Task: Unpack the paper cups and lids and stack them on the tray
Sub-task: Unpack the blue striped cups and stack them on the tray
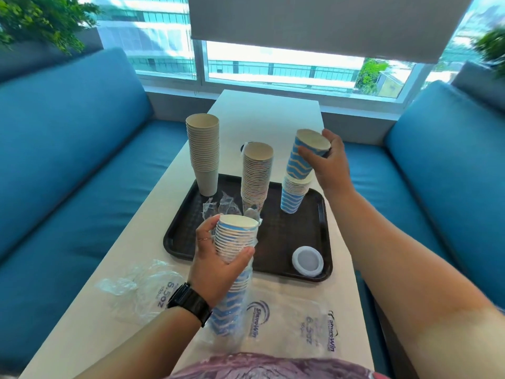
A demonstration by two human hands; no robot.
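A long stack of blue wave-patterned cups [236, 272] is standing tilted near the front of the worktop [289, 110], its lower half sitting inside a clear plastic sleeve [246, 310]. The left hand [216, 265] is gripping this stack around its upper part, fingers and thumb curling round the rims. Further back and to the right, the right hand [326, 160] is holding a single blue wave cup [306, 154], tilted, with its base just above or entering a short stack of the same blue cups [295, 192] that is standing on the brown tray [287, 255].

Also standing on the tray are a tall stack of plain beige cups [203, 151] at the back left corner and a stack of patterned cups [255, 179] in the middle, with crumpled scraps of clear plastic [218, 206] lying between them. A white lid [308, 261] is lying in the tray's front right corner. In front of the tray, empty printed plastic bags [147, 288] are lying flat on the worktop. Blue sofas [68, 138] are flanking the worktop on both sides, under a window [284, 67].
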